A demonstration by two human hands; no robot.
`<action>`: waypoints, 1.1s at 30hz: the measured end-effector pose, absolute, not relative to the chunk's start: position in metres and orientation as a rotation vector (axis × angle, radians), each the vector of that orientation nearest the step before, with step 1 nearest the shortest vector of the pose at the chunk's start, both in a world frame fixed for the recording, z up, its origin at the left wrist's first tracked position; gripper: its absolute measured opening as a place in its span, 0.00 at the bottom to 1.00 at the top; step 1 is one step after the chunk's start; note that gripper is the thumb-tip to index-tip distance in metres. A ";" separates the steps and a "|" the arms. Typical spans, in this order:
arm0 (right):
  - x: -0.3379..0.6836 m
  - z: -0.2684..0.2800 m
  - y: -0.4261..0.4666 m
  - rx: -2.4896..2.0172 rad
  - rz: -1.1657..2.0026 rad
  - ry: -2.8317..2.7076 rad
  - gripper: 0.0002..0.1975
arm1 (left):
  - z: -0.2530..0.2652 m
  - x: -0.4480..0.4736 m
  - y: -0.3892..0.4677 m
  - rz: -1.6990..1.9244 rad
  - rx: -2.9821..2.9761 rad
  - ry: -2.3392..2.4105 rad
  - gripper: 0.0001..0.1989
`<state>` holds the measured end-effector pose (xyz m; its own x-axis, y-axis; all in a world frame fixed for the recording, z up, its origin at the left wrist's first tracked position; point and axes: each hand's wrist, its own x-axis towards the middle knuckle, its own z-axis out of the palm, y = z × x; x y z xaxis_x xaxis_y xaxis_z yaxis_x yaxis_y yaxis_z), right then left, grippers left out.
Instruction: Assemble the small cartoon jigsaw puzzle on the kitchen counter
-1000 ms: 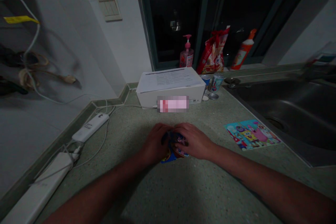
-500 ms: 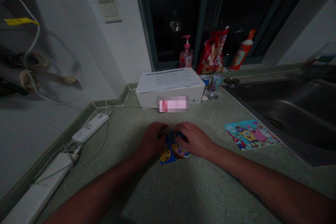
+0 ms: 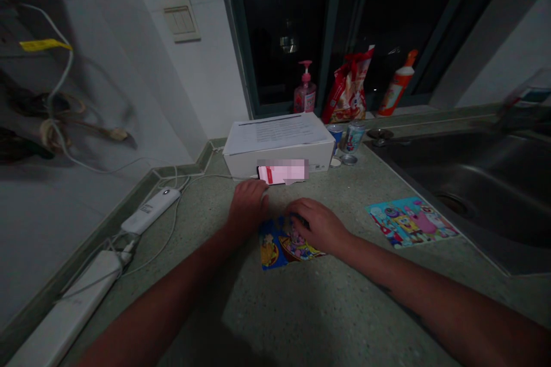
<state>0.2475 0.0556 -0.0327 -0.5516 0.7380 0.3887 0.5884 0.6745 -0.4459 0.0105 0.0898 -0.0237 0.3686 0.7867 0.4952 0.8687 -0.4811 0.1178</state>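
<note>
A blue cartoon picture sheet (image 3: 271, 249) lies flat on the counter in front of me, its upper right part covered by my right hand. My right hand (image 3: 321, 226) rests on it with curved fingers, and a gap shows between thumb and forefinger. Just beyond the sheet's upper left corner is my left hand (image 3: 247, 203), palm down, its fingers stretched forward and the thumb apart, with nothing seen in it. A phone (image 3: 282, 173) with a lit, blurred-out screen leans against the white box (image 3: 241, 165), close to my left fingertips.
To the right lies a second cartoon picture (image 3: 411, 223), beside the steel sink (image 3: 486, 183). Cans (image 3: 354, 136) and round lids (image 3: 348, 159) stand by the box. A power bank (image 3: 150, 209), a power strip (image 3: 81, 304) and loose cables line the left side.
My left hand has moved forward and left, off the blue picture sheet towards the phone, uncovering the sheet's left part. My right hand has stayed nearly in place.
</note>
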 end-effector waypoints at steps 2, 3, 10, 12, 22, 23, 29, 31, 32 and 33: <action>0.249 -0.033 0.057 -1.026 0.353 -2.324 0.12 | -0.026 0.010 0.094 -0.722 -2.428 -1.501 0.11; 0.250 -0.033 0.058 -1.028 0.350 -2.319 0.12 | -0.028 0.009 0.095 -0.713 -2.424 -1.500 0.10; 0.250 -0.032 0.059 -1.038 0.347 -2.308 0.12 | -0.030 0.000 0.093 -0.682 -2.422 -1.561 0.08; 0.250 -0.031 0.059 -1.046 0.360 -2.301 0.11 | -0.031 0.000 0.094 -0.680 -2.427 -1.545 0.07; 0.251 -0.033 0.059 -1.036 0.356 -2.305 0.11 | -0.033 0.002 0.095 -0.650 -2.425 -1.520 0.08; 0.251 -0.032 0.059 -1.031 0.359 -2.310 0.11 | -0.032 0.003 0.095 -0.649 -2.427 -1.523 0.08; 0.249 -0.028 0.056 -1.022 0.385 -2.367 0.11 | -0.030 0.004 0.095 -0.626 -2.465 -1.523 0.08; 0.248 -0.026 0.054 -1.041 0.378 -2.406 0.10 | -0.030 0.005 0.095 -0.620 -2.481 -1.513 0.08; 0.248 -0.025 0.053 -1.048 0.374 -2.426 0.11 | -0.030 0.005 0.095 -0.616 -2.488 -1.507 0.08; 0.248 -0.025 0.052 -1.052 0.371 -2.442 0.13 | -0.030 0.005 0.095 -0.611 -2.495 -1.502 0.08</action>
<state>0.2476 0.0516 -0.0249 -0.6064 0.7371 0.2983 0.6153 0.6726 -0.4113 0.0050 0.0952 -0.0300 0.4102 0.8067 0.4254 0.8746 -0.4801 0.0673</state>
